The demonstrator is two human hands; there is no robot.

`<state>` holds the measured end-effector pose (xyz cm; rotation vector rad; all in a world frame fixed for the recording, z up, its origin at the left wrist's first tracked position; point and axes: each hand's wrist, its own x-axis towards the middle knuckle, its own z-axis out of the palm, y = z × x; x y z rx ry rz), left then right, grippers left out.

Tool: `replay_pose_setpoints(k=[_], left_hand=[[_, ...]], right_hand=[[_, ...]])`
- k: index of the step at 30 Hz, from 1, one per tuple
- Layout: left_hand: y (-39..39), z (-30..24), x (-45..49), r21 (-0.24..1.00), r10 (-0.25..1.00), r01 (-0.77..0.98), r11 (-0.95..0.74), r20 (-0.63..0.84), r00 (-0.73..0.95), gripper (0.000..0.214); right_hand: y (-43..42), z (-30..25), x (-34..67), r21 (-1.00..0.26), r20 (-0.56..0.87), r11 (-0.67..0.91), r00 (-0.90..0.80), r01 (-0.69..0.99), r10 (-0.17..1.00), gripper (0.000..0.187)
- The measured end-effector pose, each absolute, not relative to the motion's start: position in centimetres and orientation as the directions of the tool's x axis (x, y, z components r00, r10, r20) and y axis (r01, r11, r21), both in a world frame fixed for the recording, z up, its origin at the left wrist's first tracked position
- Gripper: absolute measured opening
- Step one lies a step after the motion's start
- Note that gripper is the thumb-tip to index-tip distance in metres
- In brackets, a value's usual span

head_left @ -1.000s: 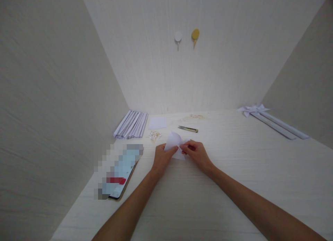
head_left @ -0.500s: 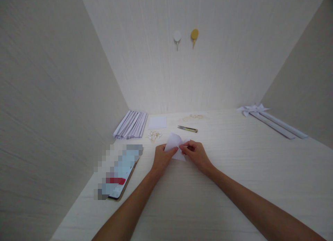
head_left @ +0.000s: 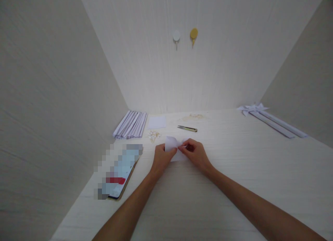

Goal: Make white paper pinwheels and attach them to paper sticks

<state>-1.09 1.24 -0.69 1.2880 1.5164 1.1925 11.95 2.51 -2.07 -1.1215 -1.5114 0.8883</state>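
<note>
Between my two hands is a small white sheet of paper (head_left: 171, 142), bent with its upper edge curling up. My left hand (head_left: 163, 157) grips its left side, the thumb lying on top. With thumb and forefinger pinched, my right hand (head_left: 195, 152) holds the paper near its middle; whether something small is also in that pinch cannot be made out. Beyond the hands lies a pair of thread snips (head_left: 187, 128), blades pointing left. A little heap of tiny white and tan bits (head_left: 154, 135) sits just past my left hand.
A stack of white paper strips or tubes (head_left: 131, 124) lies back left, beside a flat white sheet (head_left: 157, 122). A phone (head_left: 122, 171), partly blurred out, rests left of my arm. Folded paper pieces (head_left: 273, 123) lie far right. Two hooks (head_left: 194, 33) hang on the back wall.
The paper has turned slightly, and its raised upper edge sits lower and flatter. Both hands keep nearly the same place and grip.
</note>
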Motion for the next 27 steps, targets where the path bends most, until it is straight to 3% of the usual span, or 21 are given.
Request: replay_pose_setpoints(k=[2,5,7,12,23,27], left_hand=[[1.3,-0.9,-1.0,0.983,0.986,0.175,0.054,-0.024,-0.167,0.019],[1.3,-1.3,-0.9,0.996,0.985,0.054,0.064,-0.055,-0.165,0.021],[1.3,-1.4,-0.9,0.998,0.985,-0.012,0.058,-0.059,-0.163,0.021],[1.1,-1.4,-0.8,0.998,0.992,-0.057,0.040,-0.046,-0.114,0.021],[1.6,-0.8,-1.2,0.996,0.995,-0.012,0.091,-0.091,-0.026,0.016],[1.8,-0.3,-2.0,0.996,0.996,-0.034,0.086,-0.085,0.039,0.029]], right_hand=[[2.5,-2.1,11.9,-0.954,0.288,0.289,-0.029,0.084,0.957,0.020],[2.7,-2.1,11.9,-0.957,0.263,0.262,0.006,-0.125,0.965,0.051],[2.7,-2.1,11.9,-0.952,0.224,0.212,-0.028,-0.223,0.974,0.060],[2.7,-2.0,11.9,-0.938,0.180,0.138,-0.106,-0.318,0.978,0.056],[2.7,-1.8,12.0,-0.948,0.099,0.064,-0.098,-0.310,0.990,0.058],[2.8,-1.9,12.0,-0.954,0.078,0.041,-0.113,-0.297,0.991,0.059]])
